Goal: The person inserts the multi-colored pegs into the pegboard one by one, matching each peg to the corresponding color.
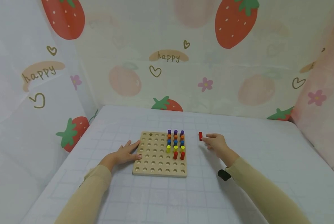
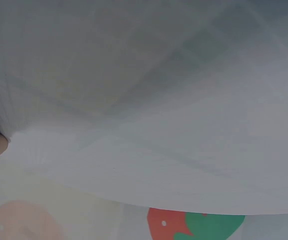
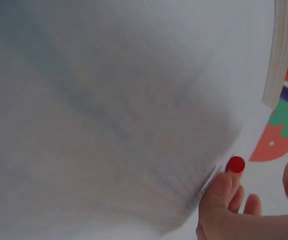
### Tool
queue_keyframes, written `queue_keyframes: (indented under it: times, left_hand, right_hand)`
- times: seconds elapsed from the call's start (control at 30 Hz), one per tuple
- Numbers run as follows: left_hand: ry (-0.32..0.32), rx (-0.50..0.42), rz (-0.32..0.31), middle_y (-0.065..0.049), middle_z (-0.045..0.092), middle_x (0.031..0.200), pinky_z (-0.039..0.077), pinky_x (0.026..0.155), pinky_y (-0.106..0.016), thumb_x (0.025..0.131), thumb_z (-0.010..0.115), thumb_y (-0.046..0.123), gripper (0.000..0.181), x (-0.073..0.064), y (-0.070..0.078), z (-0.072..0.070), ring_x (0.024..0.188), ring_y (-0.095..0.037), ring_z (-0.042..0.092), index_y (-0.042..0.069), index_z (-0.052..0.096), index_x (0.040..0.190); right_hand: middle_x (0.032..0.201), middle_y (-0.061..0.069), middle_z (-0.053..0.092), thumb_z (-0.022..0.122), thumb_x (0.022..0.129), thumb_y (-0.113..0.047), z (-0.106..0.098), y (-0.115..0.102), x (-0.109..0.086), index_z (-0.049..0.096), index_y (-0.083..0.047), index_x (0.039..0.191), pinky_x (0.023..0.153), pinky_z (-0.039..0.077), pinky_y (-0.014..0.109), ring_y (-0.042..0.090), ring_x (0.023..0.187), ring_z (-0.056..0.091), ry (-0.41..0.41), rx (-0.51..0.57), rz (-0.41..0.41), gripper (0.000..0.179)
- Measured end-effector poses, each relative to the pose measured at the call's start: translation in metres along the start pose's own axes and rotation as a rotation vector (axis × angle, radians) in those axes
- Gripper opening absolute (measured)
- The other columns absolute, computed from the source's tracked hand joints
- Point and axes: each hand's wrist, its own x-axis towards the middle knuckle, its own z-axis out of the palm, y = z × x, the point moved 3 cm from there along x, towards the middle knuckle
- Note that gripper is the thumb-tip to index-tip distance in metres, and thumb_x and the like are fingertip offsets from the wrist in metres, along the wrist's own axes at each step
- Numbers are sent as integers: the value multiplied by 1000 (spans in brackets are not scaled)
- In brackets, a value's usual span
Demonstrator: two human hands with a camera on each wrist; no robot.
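A wooden peg board (image 1: 153, 172) with rows of round holes lies on the table. My left hand (image 1: 124, 154) rests at its left edge with fingers spread, the thumb over the board's edge. To the right of the board, my right hand (image 1: 218, 143) pinches a red peg (image 1: 200, 136) between thumb and fingertips. In the right wrist view the round end of that red peg (image 3: 235, 165) sticks out past the thumb. Purple pegs (image 1: 175, 132), orange, blue and yellow pegs (image 1: 175, 148) stand in rows of three at the board's right side, with two red pegs (image 1: 179, 155) in front.
A black object (image 1: 224, 175) lies by the right sleeve. A pale grid-patterned cloth (image 1: 155, 202) covers the table. Behind it hangs a curtain (image 1: 167, 81) printed with strawberries, hearts and flowers.
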Motion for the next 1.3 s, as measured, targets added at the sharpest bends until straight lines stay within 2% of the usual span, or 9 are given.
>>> queue_keyframes:
  times: [0.07, 0.17, 0.3, 0.43, 0.63, 0.93, 1.17, 1.3]
  left_hand:
    - [-3, -1, -9, -31, -7, 156, -6, 106, -71, 95, 59, 46, 88, 0, 0, 1, 139, -55, -14, 6, 9, 156]
    - [-3, 3, -14, -31, -7, 156, -6, 106, -71, 95, 58, 46, 88, 1, 0, 2, 138, -55, -14, 7, 9, 156]
    - [0, 14, -21, -32, -7, 156, -5, 106, -71, 96, 58, 46, 87, 0, 0, 1, 138, -55, -14, 7, 8, 156]
    - [-3, 14, -24, -32, -7, 156, -5, 106, -71, 95, 58, 46, 88, 0, 0, 1, 138, -55, -14, 7, 8, 156]
    - [-10, 6, -25, -32, -8, 156, -5, 105, -72, 95, 59, 47, 89, 0, -1, 1, 137, -57, -15, 7, 8, 156]
    - [-1, 16, -18, -32, -7, 156, -5, 106, -71, 95, 58, 47, 89, 0, -1, 0, 139, -54, -14, 7, 8, 156]
    - [-1, 5, -5, -32, -7, 156, -7, 107, -69, 95, 59, 47, 89, 0, -1, 0, 140, -52, -15, 6, 8, 156]
    - [-3, 3, 9, -31, -4, 157, -8, 108, -67, 95, 59, 46, 89, 1, -1, 1, 141, -49, -14, 4, 9, 156]
  right_hand:
    - [124, 17, 58, 67, 93, -16, 0, 1, 7, 47, 4, 138, 75, 50, 22, 19, 93, 57, -11, -30, 34, 53]
    - [103, 8, 61, 70, 91, -18, 0, 3, 18, 50, 5, 133, 63, 48, 18, 12, 79, 54, -21, -94, 67, 52]
    - [76, 1, 56, 73, 89, -17, 0, 5, 35, 56, 6, 120, 56, 46, 18, 9, 63, 51, -21, -142, 91, 42]
    - [62, 0, 49, 74, 87, -20, 2, 5, 47, 57, 3, 108, 51, 43, 20, 9, 53, 45, -5, -201, 128, 35]
    - [59, 0, 43, 76, 86, -27, 5, 6, 60, 55, -1, 101, 54, 38, 23, 12, 55, 40, 13, -336, 190, 36]
    - [57, 1, 42, 74, 86, -20, 7, 0, 56, 52, -4, 92, 52, 37, 25, 12, 53, 39, 7, -349, 157, 28]
    - [55, 0, 38, 74, 87, -22, 9, -3, 52, 50, -4, 89, 50, 33, 24, 11, 50, 36, 21, -378, 153, 30]
    - [54, 0, 37, 72, 89, -20, 8, -4, 49, 53, -1, 98, 48, 32, 23, 10, 48, 33, 18, -371, 156, 28]
